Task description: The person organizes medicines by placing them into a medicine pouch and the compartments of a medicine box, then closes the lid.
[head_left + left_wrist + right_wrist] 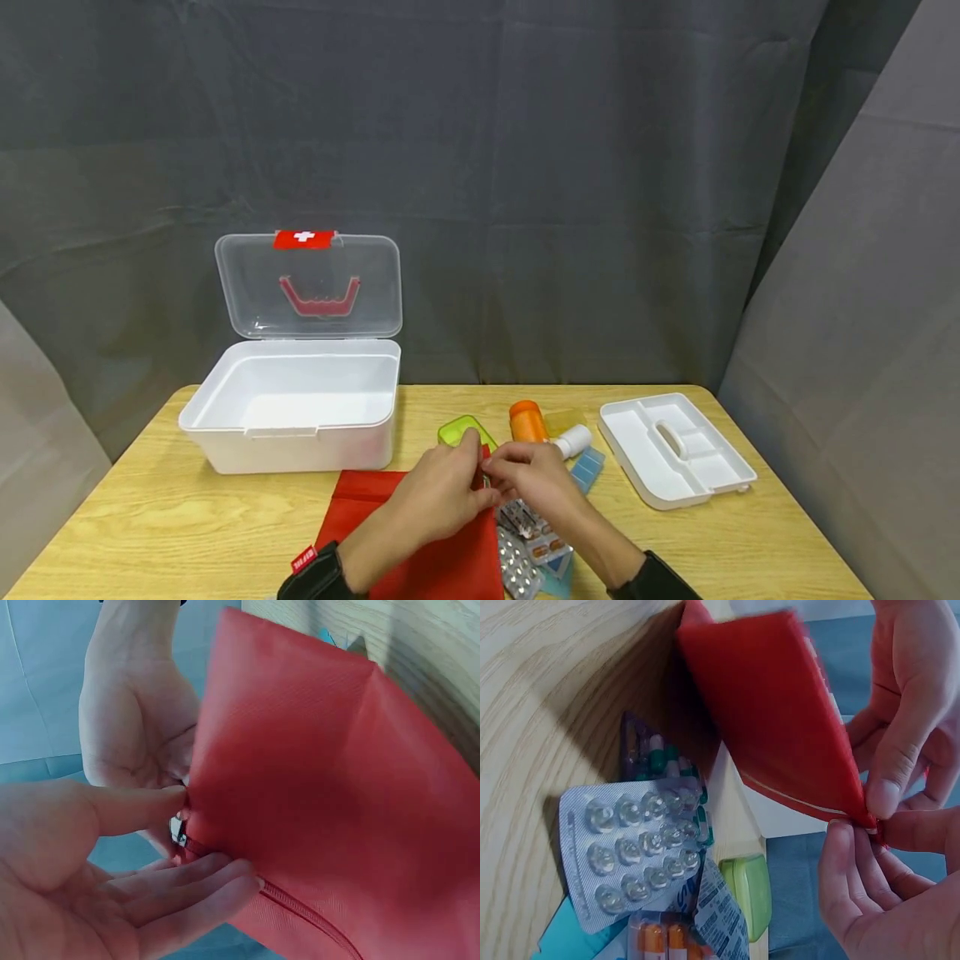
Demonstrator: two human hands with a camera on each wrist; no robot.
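Note:
A red zippered pouch (pixel 457 562) hangs partly raised over the table's front. My left hand (pixel 442 492) pinches its top corner between thumb and fingers, beside the zipper (pixel 300 907). Meeting it there, my right hand (pixel 543 483) pinches the same corner at the zipper's end, where a metal slider (pixel 178 831) shows between the hands. Exactly which finger holds the slider's pull is hidden. Below the right hand lie blister packs of pills, including a silver one (pixel 634 851) with clear bubbles and one with orange capsules (pixel 664 941).
An open white box (pixel 292 450) with a raised clear lid (pixel 315 258) stands left. Behind the hands are a green case (pixel 456 429), an orange bottle (pixel 527 422), a white bottle (pixel 576 440) and a blue pill organizer (pixel 587 468). A white tray (pixel 645 467) lies right.

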